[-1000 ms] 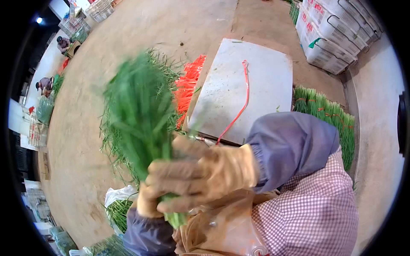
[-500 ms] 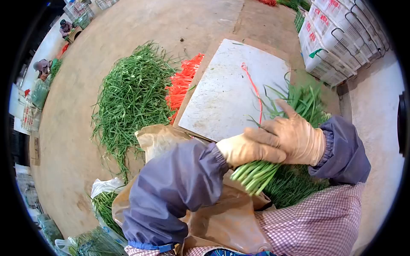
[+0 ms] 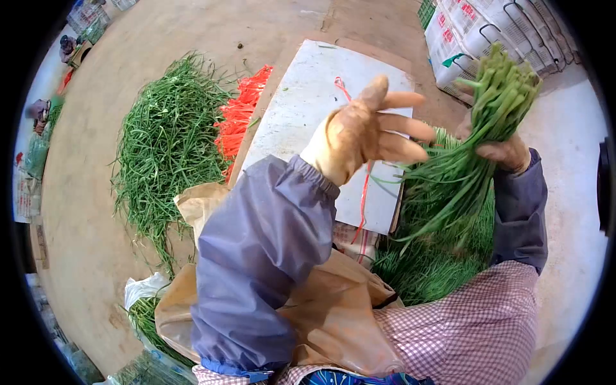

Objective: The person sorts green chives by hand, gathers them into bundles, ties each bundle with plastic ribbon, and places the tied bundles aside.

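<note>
Gripping green bunch [image 3: 471, 158] w/ R hand [image 3: 505, 153] curled round it; L hand [image 3: 369, 133] empty, spread wide over white bd [image 3: 292, 106] w/ red strip [image 3: 364, 200]; loose greens [image 3: 170, 131] on flr [image 3: 86, 212].

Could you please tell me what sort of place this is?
Likely a vegetable-packing workspace: chive-like greens heaped on the floor, a pile of red ties, and stacked white plastic crates.
</note>
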`<action>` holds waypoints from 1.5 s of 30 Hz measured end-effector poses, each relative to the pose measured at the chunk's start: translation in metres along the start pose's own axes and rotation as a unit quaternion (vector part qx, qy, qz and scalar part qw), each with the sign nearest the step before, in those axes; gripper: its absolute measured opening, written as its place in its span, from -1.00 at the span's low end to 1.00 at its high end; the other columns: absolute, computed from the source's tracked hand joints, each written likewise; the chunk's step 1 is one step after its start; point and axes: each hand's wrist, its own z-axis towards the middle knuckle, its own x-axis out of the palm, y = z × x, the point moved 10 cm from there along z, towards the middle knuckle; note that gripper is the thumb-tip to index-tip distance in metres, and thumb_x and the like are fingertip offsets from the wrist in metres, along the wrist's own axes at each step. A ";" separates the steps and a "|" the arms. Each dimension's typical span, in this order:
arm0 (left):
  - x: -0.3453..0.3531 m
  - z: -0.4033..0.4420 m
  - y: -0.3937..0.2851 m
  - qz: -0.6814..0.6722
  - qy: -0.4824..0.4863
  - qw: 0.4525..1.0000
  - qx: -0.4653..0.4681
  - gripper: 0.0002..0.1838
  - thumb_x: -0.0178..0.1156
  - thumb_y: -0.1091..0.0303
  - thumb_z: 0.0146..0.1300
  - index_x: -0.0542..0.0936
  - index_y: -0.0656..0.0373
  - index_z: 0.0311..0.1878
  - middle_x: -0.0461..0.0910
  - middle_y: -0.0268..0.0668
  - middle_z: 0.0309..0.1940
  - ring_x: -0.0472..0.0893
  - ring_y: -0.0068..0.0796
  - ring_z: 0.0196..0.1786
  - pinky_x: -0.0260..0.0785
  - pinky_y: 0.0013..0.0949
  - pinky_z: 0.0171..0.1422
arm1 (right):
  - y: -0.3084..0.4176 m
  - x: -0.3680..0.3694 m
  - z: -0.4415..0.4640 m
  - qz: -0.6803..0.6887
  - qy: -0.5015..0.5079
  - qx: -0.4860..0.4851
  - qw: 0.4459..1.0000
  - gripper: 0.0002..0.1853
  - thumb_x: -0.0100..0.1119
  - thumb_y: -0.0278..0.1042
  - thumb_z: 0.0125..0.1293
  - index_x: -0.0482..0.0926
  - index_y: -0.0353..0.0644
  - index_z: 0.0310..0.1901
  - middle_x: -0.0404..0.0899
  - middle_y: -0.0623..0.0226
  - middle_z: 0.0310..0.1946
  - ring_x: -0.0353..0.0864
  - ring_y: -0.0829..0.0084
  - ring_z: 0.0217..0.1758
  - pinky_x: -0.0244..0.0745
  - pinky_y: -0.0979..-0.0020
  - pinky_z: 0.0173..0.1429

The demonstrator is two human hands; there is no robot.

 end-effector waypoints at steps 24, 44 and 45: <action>-0.110 -0.019 0.086 0.795 0.066 0.596 -0.091 -0.62 0.08 0.51 0.18 0.67 0.04 0.05 0.50 -0.33 0.29 0.55 -0.23 0.23 0.35 -0.25 0.35 | -0.121 0.151 0.148 -0.454 -0.004 0.032 0.890 -0.14 0.36 -0.10 0.08 0.25 -0.11 0.42 0.61 -0.01 0.01 0.64 0.11 0.06 0.52 0.16 0.13; -0.008 -0.239 -0.058 0.621 -0.245 0.672 0.321 -0.56 0.29 0.37 0.02 0.57 0.09 0.05 0.57 -0.20 0.01 0.54 -0.21 0.15 0.24 -0.07 0.37 | -0.155 0.198 0.162 -0.431 0.172 -0.086 0.882 -0.14 0.34 -0.17 0.17 0.10 -0.24 0.42 0.40 0.03 0.25 0.41 0.16 0.28 0.29 0.25 0.36; -0.008 -0.288 -0.064 0.602 -0.267 0.678 0.328 -0.52 0.28 0.37 0.05 0.54 0.14 0.11 0.54 -0.17 0.07 0.52 -0.16 0.18 0.23 -0.02 0.39 | -0.147 0.197 0.160 -0.458 0.137 -0.083 0.874 -0.01 0.39 -0.22 0.12 -0.01 -0.26 0.48 0.35 -0.03 0.32 0.35 0.11 0.36 0.23 0.24 0.42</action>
